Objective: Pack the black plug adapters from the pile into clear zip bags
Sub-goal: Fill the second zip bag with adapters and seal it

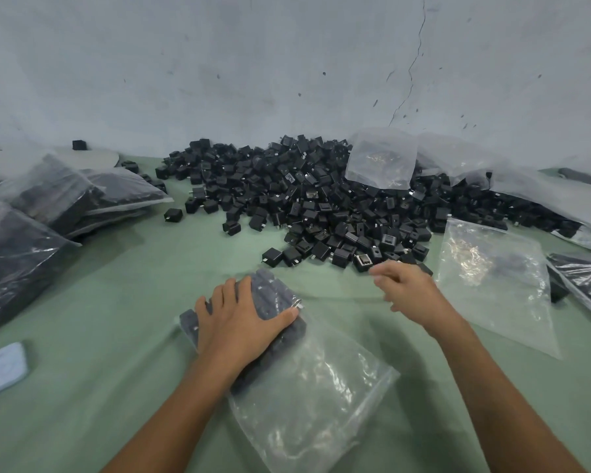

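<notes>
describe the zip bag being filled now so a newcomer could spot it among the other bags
From the pile of black plug adapters by the wall, come straight toward the near edge of the green table. The zip bag lies there under the left hand, which lies flat on it. Unlike the stuffed bags at left and flat clear bags at right, only its far end holds adapters.
</notes>
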### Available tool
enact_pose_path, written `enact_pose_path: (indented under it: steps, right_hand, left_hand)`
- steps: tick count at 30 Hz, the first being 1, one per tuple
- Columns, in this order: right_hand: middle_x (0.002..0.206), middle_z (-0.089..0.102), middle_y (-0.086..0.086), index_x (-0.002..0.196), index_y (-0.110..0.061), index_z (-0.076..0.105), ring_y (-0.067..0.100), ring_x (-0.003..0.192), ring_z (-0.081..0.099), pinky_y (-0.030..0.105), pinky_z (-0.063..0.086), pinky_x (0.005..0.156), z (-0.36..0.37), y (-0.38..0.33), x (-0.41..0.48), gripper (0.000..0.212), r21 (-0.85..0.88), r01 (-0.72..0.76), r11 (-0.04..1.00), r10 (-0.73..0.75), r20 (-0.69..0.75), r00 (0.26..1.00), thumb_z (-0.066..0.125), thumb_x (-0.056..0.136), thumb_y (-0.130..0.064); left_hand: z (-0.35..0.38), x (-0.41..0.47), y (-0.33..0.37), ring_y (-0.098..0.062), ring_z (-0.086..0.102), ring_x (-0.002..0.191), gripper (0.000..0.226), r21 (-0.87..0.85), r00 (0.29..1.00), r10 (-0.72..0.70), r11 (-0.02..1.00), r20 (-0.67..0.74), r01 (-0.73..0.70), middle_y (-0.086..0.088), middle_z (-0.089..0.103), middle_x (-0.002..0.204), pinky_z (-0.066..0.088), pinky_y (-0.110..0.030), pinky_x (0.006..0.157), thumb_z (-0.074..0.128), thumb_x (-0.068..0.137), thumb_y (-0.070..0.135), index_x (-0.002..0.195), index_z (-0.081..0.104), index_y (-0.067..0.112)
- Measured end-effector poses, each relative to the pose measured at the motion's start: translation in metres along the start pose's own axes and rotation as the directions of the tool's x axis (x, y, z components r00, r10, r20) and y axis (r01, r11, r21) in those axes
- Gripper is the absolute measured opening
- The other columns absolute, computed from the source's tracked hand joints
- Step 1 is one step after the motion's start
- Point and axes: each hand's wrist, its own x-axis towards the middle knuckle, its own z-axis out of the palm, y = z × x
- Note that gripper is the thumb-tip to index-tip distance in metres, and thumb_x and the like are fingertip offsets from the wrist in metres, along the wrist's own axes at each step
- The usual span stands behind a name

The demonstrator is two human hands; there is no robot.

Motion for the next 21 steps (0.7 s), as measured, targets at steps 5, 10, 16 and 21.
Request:
enact_pose_path:
  steps: [5,10,16,21]
  right_hand:
    - [0.124,0.067,0.01,0.143,-0.028,0.045,0.034,0.114,0.058,0.048,0.045,0.101,0.032,0.007,0.067,0.039,-0.434,-0.064,0.899,0.064,-0.014,0.998,0.034,0.106,-0.035]
    - [0.118,0.065,0.015,0.133,-0.022,0.047,0.037,0.109,0.059,0.048,0.046,0.095,0.042,0.018,0.084,0.037,-0.502,-0.093,0.86,0.064,-0.074,0.995,0.029,0.107,-0.041]
    - [0.102,0.055,0.001,0.124,-0.035,0.039,0.033,0.101,0.057,0.042,0.046,0.078,0.05,0.014,0.073,0.021,-0.43,0.034,0.902,-0.017,0.042,0.999,0.044,0.104,-0.038]
    - [0.108,0.059,0.003,0.124,-0.034,0.045,0.025,0.093,0.061,0.044,0.055,0.083,0.038,0.011,0.045,0.028,-0.07,0.036,0.997,-0.034,0.035,0.999,0.058,0.099,-0.035]
  left_hand:
    - [0.002,0.0,-0.001,-0.021,0.024,0.143,0.12,-0.004,1.0,-0.004,1.0,-0.011,0.004,0.003,0.029,0.155,0.01,-0.048,0.116,0.009,0.059,0.106,0.149,0.025,0.029]
    - [0.002,0.001,-0.001,-0.021,0.023,0.144,0.121,-0.002,1.0,-0.001,1.0,-0.012,0.001,0.002,0.028,0.156,0.011,-0.048,0.116,0.008,0.058,0.106,0.15,0.025,0.028]
    - [0.001,-0.001,-0.001,-0.021,0.025,0.143,0.12,-0.001,1.0,0.005,1.0,-0.019,-0.005,0.003,0.031,0.154,0.012,-0.048,0.116,0.009,0.059,0.105,0.149,0.027,0.028]
    - [-0.001,-0.001,0.0,-0.02,0.027,0.141,0.12,0.006,1.0,0.0,1.0,-0.015,0.0,0.004,0.033,0.151,0.014,-0.047,0.115,0.008,0.058,0.106,0.148,0.028,0.028]
